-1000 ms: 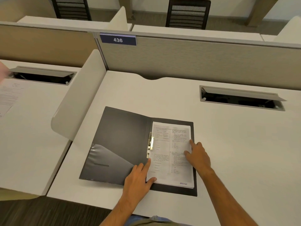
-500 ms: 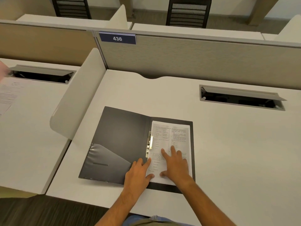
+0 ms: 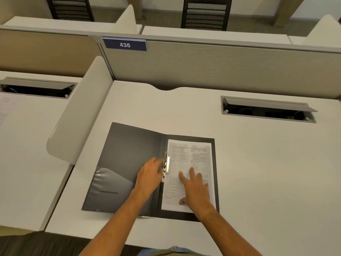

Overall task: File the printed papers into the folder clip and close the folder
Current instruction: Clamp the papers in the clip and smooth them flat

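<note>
A dark grey folder [image 3: 129,145] lies open on the white desk [image 3: 258,163]. Printed papers [image 3: 199,154] rest on its right half, their left edge by the metal clip [image 3: 167,164] at the spine. My left hand [image 3: 150,175] is over the spine with its fingertips at the clip; the hand is blurred and I cannot tell whether it grips the lever. My right hand [image 3: 196,189] lies flat on the lower part of the papers, fingers spread, holding them down.
A clear pocket [image 3: 108,189] lines the folder's left flap. A cable hatch [image 3: 267,109] is open at the desk's back right. A curved divider [image 3: 81,111] separates the neighbouring desk, where another printed sheet [image 3: 6,109] lies. A partition with label 436 [image 3: 125,44] stands behind.
My left hand moved up from the papers' lower left corner to the clip. My right hand slid from the papers' right edge to their lower middle and now presses flat.
</note>
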A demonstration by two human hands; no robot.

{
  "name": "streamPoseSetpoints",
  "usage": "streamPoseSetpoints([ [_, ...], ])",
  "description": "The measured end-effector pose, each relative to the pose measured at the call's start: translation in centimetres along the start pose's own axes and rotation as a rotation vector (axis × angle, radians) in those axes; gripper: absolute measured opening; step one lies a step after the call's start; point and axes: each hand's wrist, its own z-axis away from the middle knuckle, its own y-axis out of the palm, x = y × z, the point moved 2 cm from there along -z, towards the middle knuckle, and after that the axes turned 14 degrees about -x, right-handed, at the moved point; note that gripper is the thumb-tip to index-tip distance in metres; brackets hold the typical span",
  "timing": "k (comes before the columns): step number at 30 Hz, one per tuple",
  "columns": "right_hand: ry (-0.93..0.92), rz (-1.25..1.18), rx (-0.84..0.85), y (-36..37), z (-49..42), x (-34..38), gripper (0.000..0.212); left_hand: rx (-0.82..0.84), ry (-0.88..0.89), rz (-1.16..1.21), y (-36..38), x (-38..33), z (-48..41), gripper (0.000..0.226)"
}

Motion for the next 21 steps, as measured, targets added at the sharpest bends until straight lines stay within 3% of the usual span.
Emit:
streamPoseSetpoints([
  [3, 0.005, -0.025, -0.002, -0.3, 0.0, -0.1, 0.104, 0.056, 0.011, 0.029, -0.7, -1.1, -4.1, 0.046],
  [7, 0.018, -0.046, -0.001, -0.6, 0.0, 0.0, 0.102, 0.139, 0.053, 0.03, -0.4, -1.8, -7.5, 0.025],
  [16, 0.048, -0.083, -0.002, -0.6, -0.1, 0.1, 0.1, 0.004, -0.073, 0.227, -0.7, -0.7, -5.9, 0.007],
  [21, 0.045, -0.079, -0.003, -0.8, -0.2, 0.2, 0.098, 0.014, -0.103, 0.276, -0.3, 0.2, -2.5, 0.003],
])
